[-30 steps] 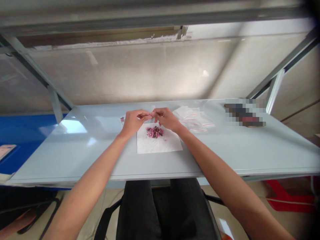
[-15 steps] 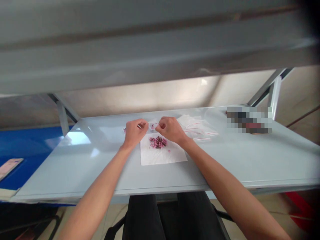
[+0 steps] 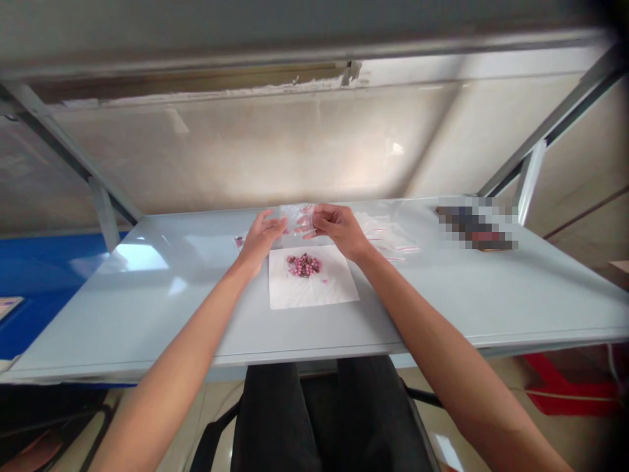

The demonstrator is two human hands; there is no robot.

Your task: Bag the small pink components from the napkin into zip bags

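A clear plastic bag (image 3: pixel 295 215) is held up behind the white sheet, with my right hand (image 3: pixel 339 226) closed on its right side. My left hand (image 3: pixel 263 237) is at the bag's left edge, its fingers apart; whether a fingertip touches the plastic I cannot tell. Below both hands, a pile of small pink and dark beads (image 3: pixel 304 265) lies on the white sheet (image 3: pixel 312 296). One pink piece (image 3: pixel 325 281) sits apart from the pile. Partly behind my left hand lies another small clear bag (image 3: pixel 239 242) with something dark pink inside.
Several clear zip bags with red stripes (image 3: pixel 388 236) lie right of my right hand. A blurred-out object (image 3: pixel 474 226) rests at the back right of the grey table (image 3: pixel 196 314). Overhead runs a shelf (image 3: pixel 295 33) with slanted metal supports (image 3: pixel 535 151) on both sides.
My left hand has gone from a pinch to spread fingers. The bag now stands higher and flatter in my right hand. The camera view has tilted up, showing more wall.
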